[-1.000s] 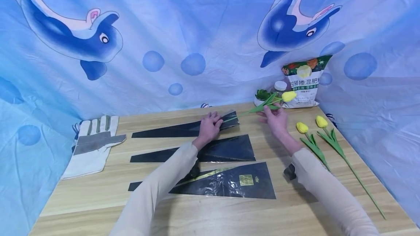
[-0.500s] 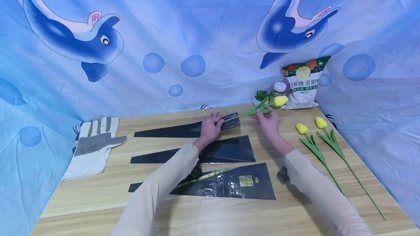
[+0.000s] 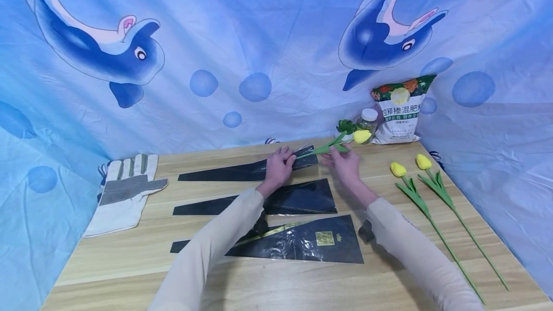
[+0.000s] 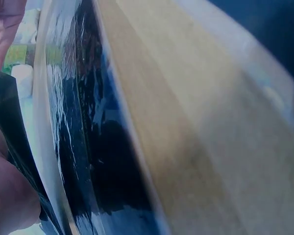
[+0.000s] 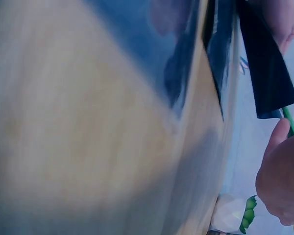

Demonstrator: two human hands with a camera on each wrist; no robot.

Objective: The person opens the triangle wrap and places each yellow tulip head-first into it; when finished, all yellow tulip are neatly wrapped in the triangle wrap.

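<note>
A yellow artificial tulip (image 3: 362, 136) with green leaves is pinched by my right hand (image 3: 344, 164) near its leaves, bloom pointing right. Its stem runs left into the mouth of the farthest black flower sleeve (image 3: 229, 173). My left hand (image 3: 278, 168) grips that sleeve close to its wide end, which is lifted off the table. In the right wrist view the raised sleeve (image 5: 269, 68) shows its mouth, with the green stem (image 5: 290, 121) passing in beside my right thumb. Two more black sleeves, a middle one (image 3: 306, 197) and a gold-printed near one (image 3: 298, 244), lie flat.
Two yellow tulips (image 3: 398, 170) lie on the wooden table (image 3: 276, 284) at the right. A fertilizer bag (image 3: 398, 119), a white-capped jar (image 3: 368, 118) and a small green plant (image 3: 345, 126) stand at the back right. A white-and-grey work glove (image 3: 125, 193) lies at the left.
My right hand has moved left and slightly down, sliding the tulip's stem deeper into the far sleeve. The left hand has stayed nearly in place on the sleeve.
</note>
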